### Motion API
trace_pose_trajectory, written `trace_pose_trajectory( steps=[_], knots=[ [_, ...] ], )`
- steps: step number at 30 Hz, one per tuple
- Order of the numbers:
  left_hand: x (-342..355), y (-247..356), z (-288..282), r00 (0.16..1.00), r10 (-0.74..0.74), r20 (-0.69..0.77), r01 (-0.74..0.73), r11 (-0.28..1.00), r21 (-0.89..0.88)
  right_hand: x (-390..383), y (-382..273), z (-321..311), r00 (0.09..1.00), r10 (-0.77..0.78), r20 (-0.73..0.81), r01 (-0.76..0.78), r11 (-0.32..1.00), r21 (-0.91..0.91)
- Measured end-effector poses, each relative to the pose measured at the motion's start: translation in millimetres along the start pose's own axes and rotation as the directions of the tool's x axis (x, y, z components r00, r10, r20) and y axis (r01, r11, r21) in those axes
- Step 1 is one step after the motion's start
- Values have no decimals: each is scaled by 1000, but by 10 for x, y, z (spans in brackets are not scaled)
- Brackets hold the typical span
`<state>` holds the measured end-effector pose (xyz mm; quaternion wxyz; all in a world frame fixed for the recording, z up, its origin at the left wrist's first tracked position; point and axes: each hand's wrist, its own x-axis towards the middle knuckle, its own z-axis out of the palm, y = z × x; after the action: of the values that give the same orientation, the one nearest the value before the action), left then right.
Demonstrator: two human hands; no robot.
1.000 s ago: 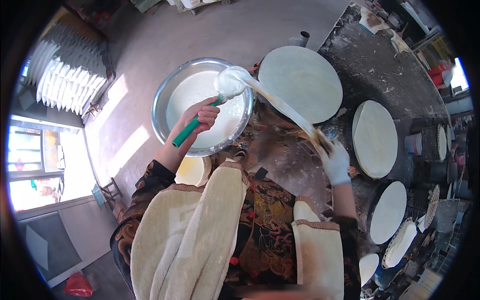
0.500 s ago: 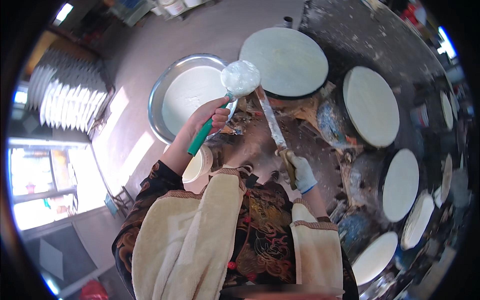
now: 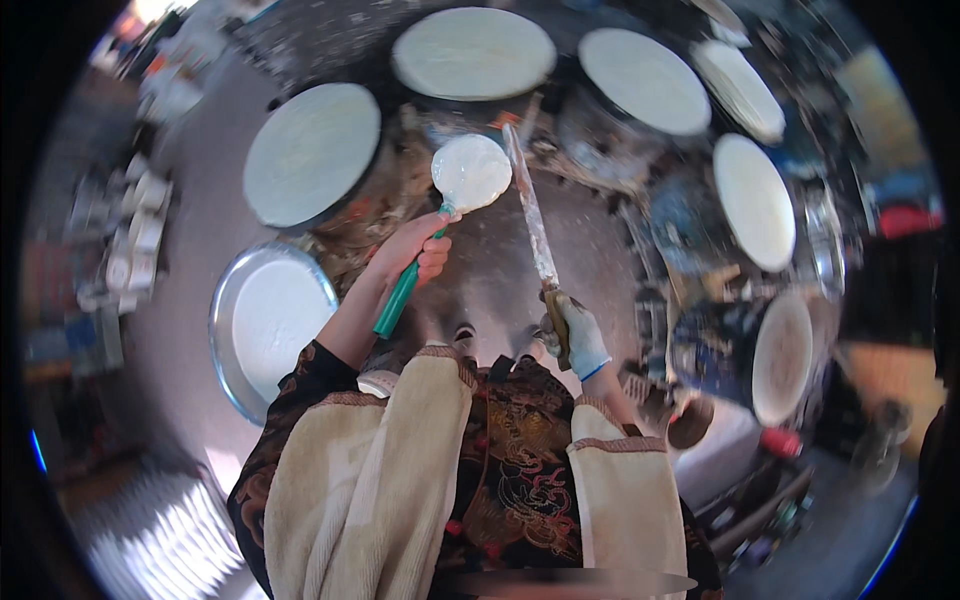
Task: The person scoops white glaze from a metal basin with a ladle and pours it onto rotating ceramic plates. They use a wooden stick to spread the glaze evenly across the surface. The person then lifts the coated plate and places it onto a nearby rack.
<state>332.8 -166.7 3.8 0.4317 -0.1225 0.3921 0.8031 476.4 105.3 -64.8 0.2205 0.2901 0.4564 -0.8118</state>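
My bare left hand (image 3: 418, 248) is wrapped round the green handle of a ladle (image 3: 471, 172). White batter fills its round bowl, held out level in front of me. In a white glove with a blue cuff, my right hand (image 3: 580, 338) grips the wooden handle of a long flat spatula (image 3: 533, 225). Its narrow blade points away from me, smeared with white, and its tip is just right of the ladle. To the left stands a wide metal basin (image 3: 222, 330) of white batter, partly behind my left forearm.
Several round griddles curve around me, covered with pale sheets: a left one (image 3: 315, 155), a far one (image 3: 475, 53), others to the right (image 3: 645, 80) (image 3: 755, 202). A browner disc (image 3: 783, 358) stands nearer at right. White containers (image 3: 140, 240) line the left.
The view has turned right, so the basin and griddles have shifted left across it and more griddles show. Both hands keep hold of the ladle and spatula in nearly the same pose.
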Motion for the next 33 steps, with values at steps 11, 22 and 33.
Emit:
trace_pose_trajectory(
  steps=[11,22,33],
  knots=[
    [1311,-1536,2449,856,-471,214,342,825,451,-1595,529,-1859,905,-318,-285,402,858,321],
    [2840,-3921,4913,299,-923,243,582,378,720,-2924,594,-4188,634,-369,-680,728,581,364],
    [4232,-5432,6461,362,-877,315,153,389,908,-2973,206,-5219,306,45,-951,713,652,260]
  ],
)
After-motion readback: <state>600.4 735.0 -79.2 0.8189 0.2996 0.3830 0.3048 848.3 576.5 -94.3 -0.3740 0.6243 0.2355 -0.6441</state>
